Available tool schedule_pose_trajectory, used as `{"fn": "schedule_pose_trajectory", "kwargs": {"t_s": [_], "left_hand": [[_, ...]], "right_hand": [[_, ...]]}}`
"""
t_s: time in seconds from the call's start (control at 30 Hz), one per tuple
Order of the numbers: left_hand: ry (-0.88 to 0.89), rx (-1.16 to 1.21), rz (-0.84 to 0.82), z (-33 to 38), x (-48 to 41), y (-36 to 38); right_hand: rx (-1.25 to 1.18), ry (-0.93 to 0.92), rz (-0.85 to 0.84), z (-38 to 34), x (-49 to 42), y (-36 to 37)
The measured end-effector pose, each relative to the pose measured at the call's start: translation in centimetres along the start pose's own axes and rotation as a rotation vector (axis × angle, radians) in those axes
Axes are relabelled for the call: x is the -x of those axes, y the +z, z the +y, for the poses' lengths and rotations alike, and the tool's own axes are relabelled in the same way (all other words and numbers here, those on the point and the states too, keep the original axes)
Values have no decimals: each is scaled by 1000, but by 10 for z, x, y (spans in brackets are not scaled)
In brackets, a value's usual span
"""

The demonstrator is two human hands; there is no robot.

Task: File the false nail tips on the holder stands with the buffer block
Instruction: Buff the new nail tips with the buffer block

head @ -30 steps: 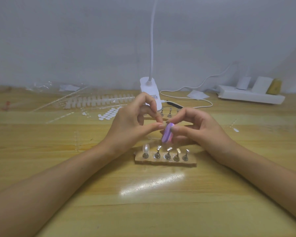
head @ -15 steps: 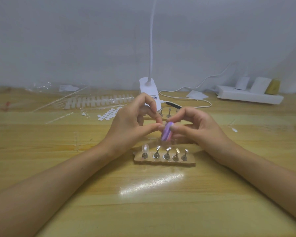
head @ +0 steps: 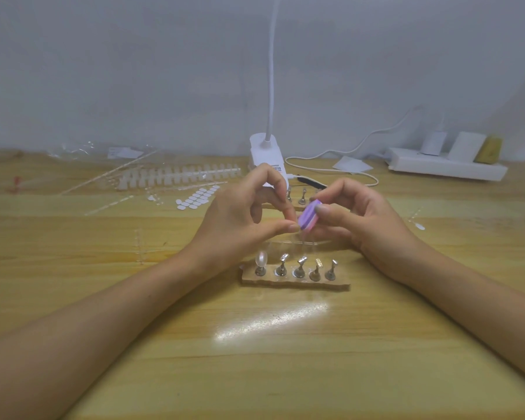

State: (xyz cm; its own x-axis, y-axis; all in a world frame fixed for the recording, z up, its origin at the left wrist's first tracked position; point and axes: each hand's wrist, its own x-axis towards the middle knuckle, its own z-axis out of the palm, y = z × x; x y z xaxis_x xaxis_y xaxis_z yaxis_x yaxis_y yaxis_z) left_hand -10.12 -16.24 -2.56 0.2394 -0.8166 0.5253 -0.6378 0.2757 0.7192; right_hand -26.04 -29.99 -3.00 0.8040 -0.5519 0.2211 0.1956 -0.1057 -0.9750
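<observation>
— How many stands were there?
— 5 stands (head: 299, 268) in the front row, 1 with a nail tip (head: 261, 258).
— And the 2 hands?
— Above them. The right hand (head: 364, 219) pinched 1 buffer block (head: 309, 219); the left hand (head: 240, 222) had thumb and forefinger meeting beside it, on what I couldn't tell.
— The room?
— A wooden bench (head: 255, 359), 1 lamp (head: 265, 150), a grey wall (head: 134, 71).

Purple-pink buffer block (head: 309, 219) tilted, raised behind five holder stands (head: 297, 269); pearly nail tip (head: 261, 258) on leftmost.

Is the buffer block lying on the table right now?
No, the right hand pinches the buffer block, lifted off the table.
</observation>
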Motion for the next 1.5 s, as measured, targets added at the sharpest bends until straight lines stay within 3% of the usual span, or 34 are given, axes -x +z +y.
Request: {"fn": "schedule_pose_trajectory", "kwargs": {"t_s": [0.07, 0.17, 0.3, 0.43, 0.57, 0.67, 0.77, 0.9, 1.0, 1.13, 1.23, 1.37, 1.5], "left_hand": [[-12, 16, 24, -1, 0, 0], [-22, 24, 40, -2, -1, 0], [-13, 29, 20, -1, -1, 0], [-24, 32, 36, -1, -1, 0], [-26, 36, 39, -1, -1, 0], [-32, 37, 34, -1, -1, 0], [-28, 45, 31, -2, -1, 0], [-34, 58, 31, -3, -2, 0], [-30, 71, 15, -3, -2, 0], [-35, 76, 37, -4, -2, 0], [-27, 73, 27, -3, -2, 0], [-35, 79, 25, -4, -2, -1], [-30, 72, 27, -3, -2, 0]], "right_hand": [[6, -4, -2, -1, 0, -1], [61, 27, -152, -1, 3, 1], [-20, 6, 12, -1, -1, -1], [28, 34, -143, -1, 1, 0], [-37, 23, -13, -2, -1, -1], [-25, 50, -120, -2, 0, 0], [-34, 28, -22, -2, -2, -1], [2, 55, -171, -1, -1, 0], [-38, 22, -31, 0, -2, -2], [21, 54, -162, 0, -1, -1], [-33, 14, -30, 1, -2, -2], [12, 22, -173, 3, -2, -4], [-20, -6, -101, 4, -3, -5]]}}
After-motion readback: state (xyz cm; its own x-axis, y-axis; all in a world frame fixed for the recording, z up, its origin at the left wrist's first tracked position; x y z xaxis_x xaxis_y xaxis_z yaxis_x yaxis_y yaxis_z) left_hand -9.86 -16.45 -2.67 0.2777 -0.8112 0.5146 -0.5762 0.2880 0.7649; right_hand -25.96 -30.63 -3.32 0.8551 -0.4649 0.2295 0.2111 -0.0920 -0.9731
